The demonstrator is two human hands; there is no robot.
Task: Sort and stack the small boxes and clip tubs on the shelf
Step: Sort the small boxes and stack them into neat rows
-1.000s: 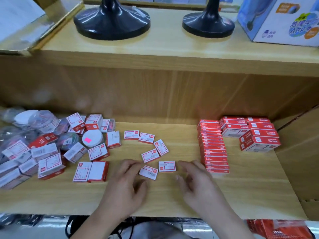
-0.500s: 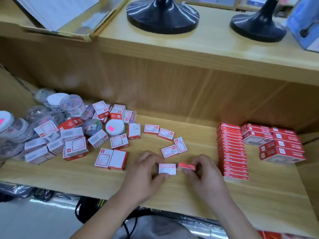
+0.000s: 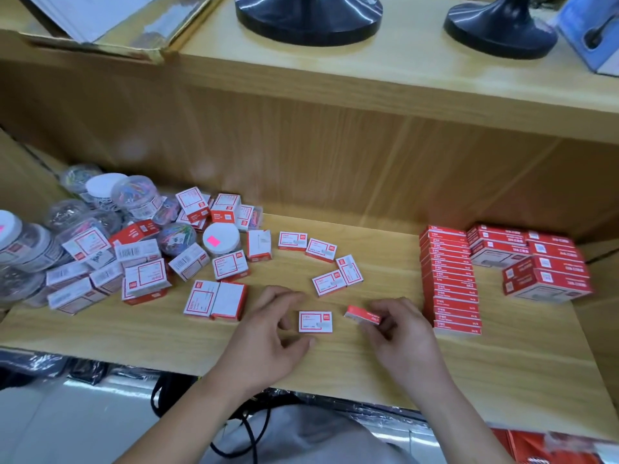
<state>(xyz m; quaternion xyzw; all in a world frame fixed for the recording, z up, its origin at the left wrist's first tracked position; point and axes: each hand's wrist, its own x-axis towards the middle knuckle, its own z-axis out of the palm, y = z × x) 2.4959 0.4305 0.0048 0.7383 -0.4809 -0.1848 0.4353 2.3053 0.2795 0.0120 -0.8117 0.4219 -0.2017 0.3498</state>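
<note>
Right hand (image 3: 398,333): fingers clamped on one end of a small red box (image 3: 363,317), which is held tilted just above the shelf (image 3: 368,366).

Left hand (image 3: 268,333): fingers apart and loosely curved, bracketing the left end of a flat white-faced box (image 3: 315,321) lying on the shelf. No firm grip is visible.

Risks noted:
- The red box is pinched at one end only. In my judgement it could twist out of the fingers, or its flap could open.
- The tall red stack (image 3: 449,279) stands just right of the right hand. It is a narrow column of many layers, so a knock from the knuckles or a box set down off-square could shear it over.
- Both hands work near the shelf's front edge, where a careless sweep could push the flat box off.

Surroundings:
- Four loose flat boxes (image 3: 329,283) lie scattered just beyond the hands and are not yet gathered.
- A pair of larger boxes (image 3: 216,299) sits left of the left hand.
- Further left is an unsorted heap of boxes and clip tubs (image 3: 134,209), including a white-lidded tub (image 3: 221,238) with a pink sticker. Round tubs lying on their sides may roll if the boxes propping them are pulled out.
- At far right, a block of bigger red boxes (image 3: 542,262) is already stacked.

Nothing blocks the path from the hands to the tall stack.
</note>
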